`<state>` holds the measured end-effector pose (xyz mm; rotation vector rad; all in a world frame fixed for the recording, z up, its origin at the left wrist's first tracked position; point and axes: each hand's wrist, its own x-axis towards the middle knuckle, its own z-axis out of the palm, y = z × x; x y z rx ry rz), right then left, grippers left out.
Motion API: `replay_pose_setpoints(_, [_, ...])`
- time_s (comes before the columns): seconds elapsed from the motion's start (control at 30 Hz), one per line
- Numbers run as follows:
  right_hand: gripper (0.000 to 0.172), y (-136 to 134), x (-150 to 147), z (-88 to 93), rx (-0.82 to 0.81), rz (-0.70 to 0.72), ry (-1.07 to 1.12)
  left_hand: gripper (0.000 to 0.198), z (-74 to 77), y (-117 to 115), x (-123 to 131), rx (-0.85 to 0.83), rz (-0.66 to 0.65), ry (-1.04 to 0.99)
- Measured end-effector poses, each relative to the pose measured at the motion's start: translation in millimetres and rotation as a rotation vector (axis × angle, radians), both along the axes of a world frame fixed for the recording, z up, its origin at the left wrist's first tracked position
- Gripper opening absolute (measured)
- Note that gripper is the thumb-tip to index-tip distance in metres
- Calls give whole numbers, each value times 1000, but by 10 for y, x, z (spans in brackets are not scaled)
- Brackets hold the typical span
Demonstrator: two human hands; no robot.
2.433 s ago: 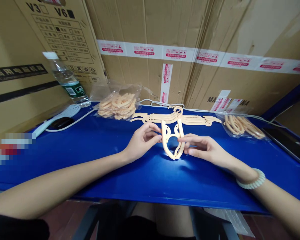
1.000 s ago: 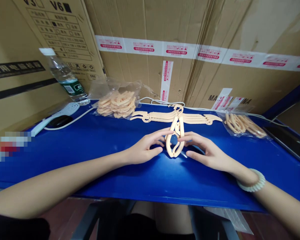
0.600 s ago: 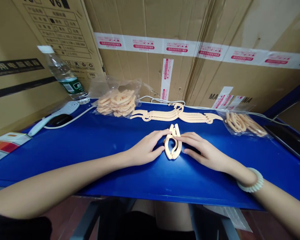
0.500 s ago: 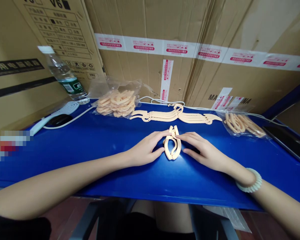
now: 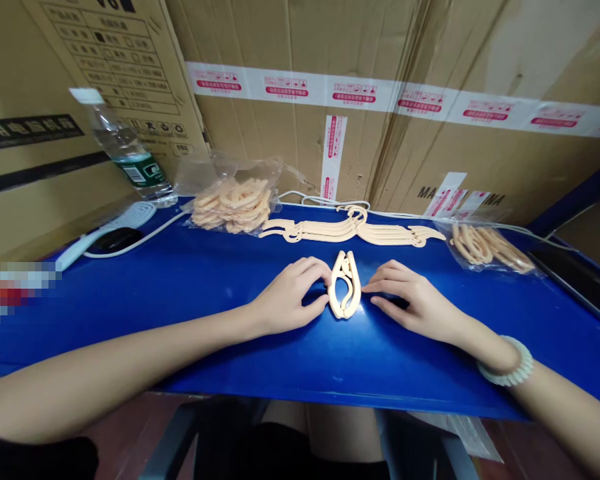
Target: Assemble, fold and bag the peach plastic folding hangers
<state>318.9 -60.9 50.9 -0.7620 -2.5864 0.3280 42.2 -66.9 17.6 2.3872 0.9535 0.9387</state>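
A folded cream plastic clothes hanger lies flat on the blue tabletop between my hands, its narrow open end pointing away and its curved hook tucked inside. My left hand rests at its left side, the curved fingertips and thumb at the hanger's edge, thumb apart from the fingers. On the other side my right hand has its fingers loosely spread, one fingertip at or just beside the right edge. Neither hand grips it. Behind lies a neat row of unfolded cream hangers, nested together with their hooks toward the back.
Clear bags of folded hangers lie at back left and back right. A water bottle, a black mouse and a white perforated object stand left. A dark phone-like device lies right. Cardboard boxes wall the back; white cables run along it.
Both hands have drawn back from the top end of the folded hanger to its sides. My right hand has shifted slightly right. The hanger stays in place.
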Motion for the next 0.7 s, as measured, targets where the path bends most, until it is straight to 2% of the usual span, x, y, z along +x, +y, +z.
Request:
replay_pose_setpoints(0.4, [55, -14, 1, -28, -60, 13, -56, 25, -16, 63, -71, 31, -8, 109])
replay_pose_setpoints(0.7, [57, -3, 34, -43, -103, 9, -86, 33, -34, 119, -125, 56, -8, 138])
